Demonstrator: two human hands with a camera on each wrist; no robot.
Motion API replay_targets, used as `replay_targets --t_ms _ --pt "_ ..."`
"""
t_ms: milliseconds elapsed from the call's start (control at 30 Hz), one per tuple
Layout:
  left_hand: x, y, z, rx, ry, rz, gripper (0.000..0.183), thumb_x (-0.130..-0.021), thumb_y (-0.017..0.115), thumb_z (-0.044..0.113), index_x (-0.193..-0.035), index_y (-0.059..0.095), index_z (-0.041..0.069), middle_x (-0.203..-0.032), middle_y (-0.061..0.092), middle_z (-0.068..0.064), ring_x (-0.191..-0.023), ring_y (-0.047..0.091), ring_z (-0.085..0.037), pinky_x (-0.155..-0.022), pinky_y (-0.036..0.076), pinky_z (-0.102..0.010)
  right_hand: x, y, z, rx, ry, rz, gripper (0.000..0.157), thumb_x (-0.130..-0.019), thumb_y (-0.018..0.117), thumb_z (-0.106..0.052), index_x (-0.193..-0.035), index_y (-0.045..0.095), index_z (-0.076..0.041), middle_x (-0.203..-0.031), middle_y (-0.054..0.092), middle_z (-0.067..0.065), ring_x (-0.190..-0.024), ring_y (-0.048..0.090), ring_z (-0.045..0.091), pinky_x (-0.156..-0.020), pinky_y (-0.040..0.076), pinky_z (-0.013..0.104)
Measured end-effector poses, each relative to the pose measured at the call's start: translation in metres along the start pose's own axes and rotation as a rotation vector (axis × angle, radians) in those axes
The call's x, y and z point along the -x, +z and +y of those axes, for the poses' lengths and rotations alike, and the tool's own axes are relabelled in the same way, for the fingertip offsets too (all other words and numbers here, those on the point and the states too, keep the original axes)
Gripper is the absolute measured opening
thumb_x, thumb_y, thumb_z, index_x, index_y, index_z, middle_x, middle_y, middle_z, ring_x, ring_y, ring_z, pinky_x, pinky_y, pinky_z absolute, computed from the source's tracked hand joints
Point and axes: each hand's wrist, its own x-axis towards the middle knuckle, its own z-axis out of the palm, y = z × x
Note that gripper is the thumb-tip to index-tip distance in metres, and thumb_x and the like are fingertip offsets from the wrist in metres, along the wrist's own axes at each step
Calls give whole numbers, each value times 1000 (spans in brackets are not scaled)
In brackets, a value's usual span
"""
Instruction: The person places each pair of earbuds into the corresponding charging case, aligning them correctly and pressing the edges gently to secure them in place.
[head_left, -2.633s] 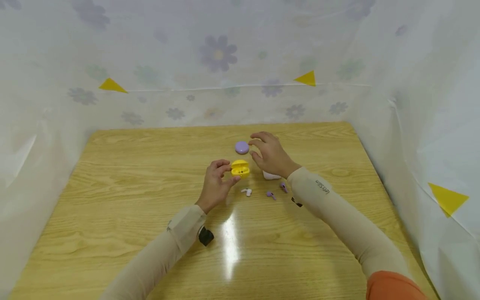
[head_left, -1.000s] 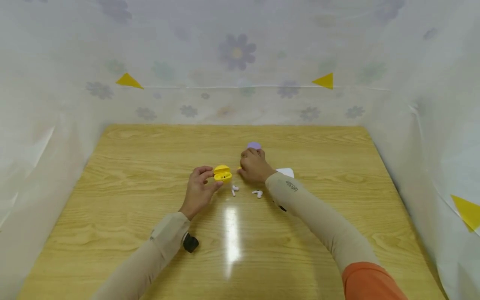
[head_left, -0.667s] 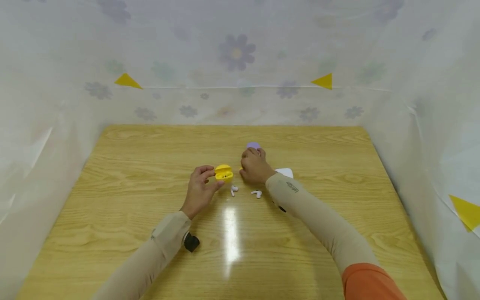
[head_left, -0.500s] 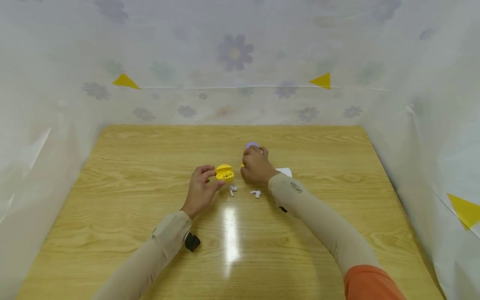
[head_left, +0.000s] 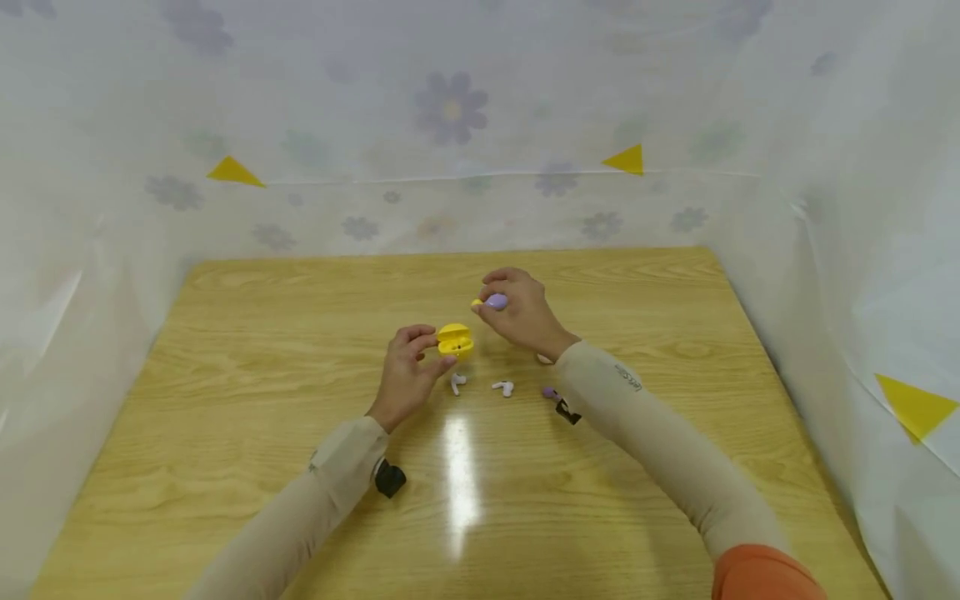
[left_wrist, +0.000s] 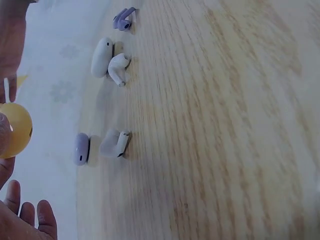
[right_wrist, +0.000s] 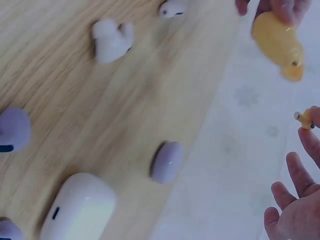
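Note:
My left hand (head_left: 408, 375) holds a yellow earbud case (head_left: 455, 343) between thumb and fingers, its lid up. Off the tabletop, behind and to the right of that case, my right hand (head_left: 525, 317) pinches a yellow earbud (right_wrist: 306, 119) between thumb and index finger, the other fingers spread. A shut purple earbud case (head_left: 497, 302) lies on the table, partly covered by the right hand in the head view. Two white earbuds, one on the left (head_left: 458, 383) and one on the right (head_left: 504, 388), lie in front of the yellow case.
A white earbud case (right_wrist: 80, 207) lies under the right forearm, mostly hidden in the head view. Purple earbuds (right_wrist: 14, 130) lie near it. White patterned sheeting (head_left: 450, 200) with yellow triangles encloses the back and sides of the wooden table (head_left: 262, 350).
My right hand has risen from the tabletop with the yellow earbud pinched in its fingertips. The left hand still holds the yellow case with its lid up, almost in place.

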Motion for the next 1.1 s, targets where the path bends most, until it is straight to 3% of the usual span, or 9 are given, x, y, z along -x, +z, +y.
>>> replay_targets --t_ms 200,433,733,933,1100 --pt "-1 1 5 22 -10 -35 34 -87 70 19 -111 65 -4 -132 47 -15 -126 41 -32 -99 42 -48 6 -5 -23 -138 -35 -40 12 -87 70 -19 -89 72 -8 -125 59 12 -122 51 29 -96 51 44" --pt "-3 3 7 50 -19 -67 32 -88 69 20 -111 65 -2 -133 45 -13 -128 37 -31 -101 40 -48 10 1 -38 -100 -121 -61 13 -84 73 -19 -90 74 -8 -126 60 12 -126 49 31 -108 37 51" --pt "-4 5 12 46 -13 -74 31 -87 70 20 -111 66 -1 -133 45 -12 -129 36 -30 -101 40 -48 14 6 -33 -60 -163 -38 15 -83 74 -20 -91 76 -8 -126 61 12 -126 50 29 -107 39 50" --pt "-6 7 16 36 -2 -65 31 -86 71 20 -109 67 -1 -132 46 -13 -128 38 -31 -100 42 -48 17 6 -30 -32 -185 -11 16 -83 75 -21 -92 76 -8 -125 62 12 -125 51 31 -107 35 56" --pt "-6 9 16 42 18 -61 30 -86 71 20 -108 67 -1 -132 46 -14 -127 39 -31 -98 43 -49 17 7 -28 -34 -204 13 16 -82 75 -20 -92 76 -7 -123 64 13 -123 53 31 -105 39 53"
